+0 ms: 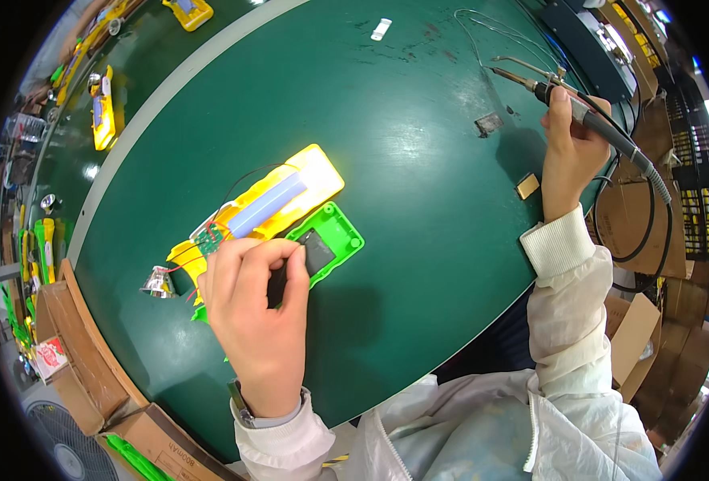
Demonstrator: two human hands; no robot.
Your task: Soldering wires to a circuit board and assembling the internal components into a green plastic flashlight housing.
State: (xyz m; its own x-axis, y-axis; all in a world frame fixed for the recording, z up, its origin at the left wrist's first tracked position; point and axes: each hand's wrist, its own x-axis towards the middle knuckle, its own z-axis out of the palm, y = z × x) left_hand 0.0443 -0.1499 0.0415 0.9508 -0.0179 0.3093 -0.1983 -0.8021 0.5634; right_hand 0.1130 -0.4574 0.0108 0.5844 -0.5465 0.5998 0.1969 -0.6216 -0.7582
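Note:
My right hand (575,148) grips a soldering iron (591,119) at the right, its tip pointing left over the table and a thin metal tube running alongside. On the left, my left hand (262,309) is pinched closed over a green plastic casing half (345,240) with a black panel (317,252) inside; what sits between its fingertips is hidden. Beside it lies a yellow casing half (318,170) holding a blue cylindrical battery cell (268,204). A small green circuit board (209,238) with thin wires is at its lower end. A shiny reflector cup (159,282) hangs off those wires.
The green table (418,321) bears a tan block (528,187), a grey patch (489,124) and a small white piece (381,30). Past the pale rail (142,108), more yellow casings (104,112) lie at left. A dark box (587,48) stands far right. Cardboard boxes (162,441) flank the table.

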